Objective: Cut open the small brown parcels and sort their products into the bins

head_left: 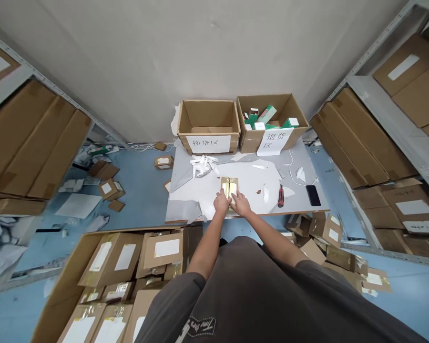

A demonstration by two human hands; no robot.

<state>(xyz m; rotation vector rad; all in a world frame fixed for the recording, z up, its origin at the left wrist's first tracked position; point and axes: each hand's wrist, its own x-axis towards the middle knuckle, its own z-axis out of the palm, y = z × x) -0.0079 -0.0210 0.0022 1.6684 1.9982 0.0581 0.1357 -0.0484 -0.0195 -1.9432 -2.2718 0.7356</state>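
Note:
A small cardboard box (pixel 224 182) with shiny tape and pale labels lies on the white-covered table, a dark slit running down its middle. My left hand (pixel 221 203) grips its near left side, fingers bent against the cardboard. On the near right side, my right hand (pixel 240 204) holds the same box, its fingers close to the slit. Both thumbs come near each other at the front; the exact fingertip contact is too small to make out. Right of the hands lies a red and black utility knife (pixel 280 196).
Behind stand two open cartons with paper signs, the left carton (pixel 209 119) and the right carton (pixel 248 139) holding green-white boxes. A phone (pixel 313 195) and white packaging scraps (pixel 203 166) lie on the table (pixel 180 207). A large carton (pixel 62 281) of parcels stands left; shelves flank both sides.

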